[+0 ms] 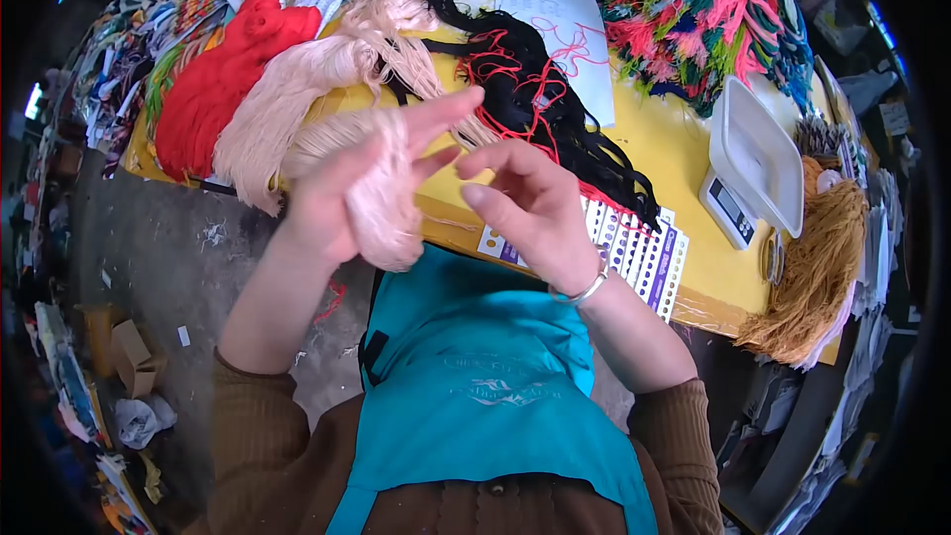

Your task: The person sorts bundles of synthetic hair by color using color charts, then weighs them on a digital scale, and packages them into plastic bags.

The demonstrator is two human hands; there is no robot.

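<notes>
Pale pink yarn [381,203] is wound around your left hand [357,188], and it sits just in front of the yellow table [684,154]. Your left hand is open, with the fingers [436,114] held out long and straight toward the table. The pink strands wrap across your palm and hang down in a soft bunch below it. Your right hand [535,208] is just beside the left one, closer to the table's front edge. Its fingers are bent and loose, and the fingertips come near your left fingers. You cannot tell if that hand is pinching a thin strand, because the thread is too fine to see. A silver bangle [586,289] sits on your right wrist.

On the table, right behind your left hand, lies a bigger pile of the same pink yarn [297,89]. Next to that, at the table's left end, is a red bundle [223,79]. Black yarn [555,109] mixed with thin red threads lies in the middle of the table, behind your right hand. A card with little coloured squares [634,253] rests on the table's front edge, just beside your right wrist. A white scale [753,159] stands toward the table's right side. Beside it is a fluffy orange bundle [817,267]. At the far side of the table is a big heap of many colours [693,10].
</notes>
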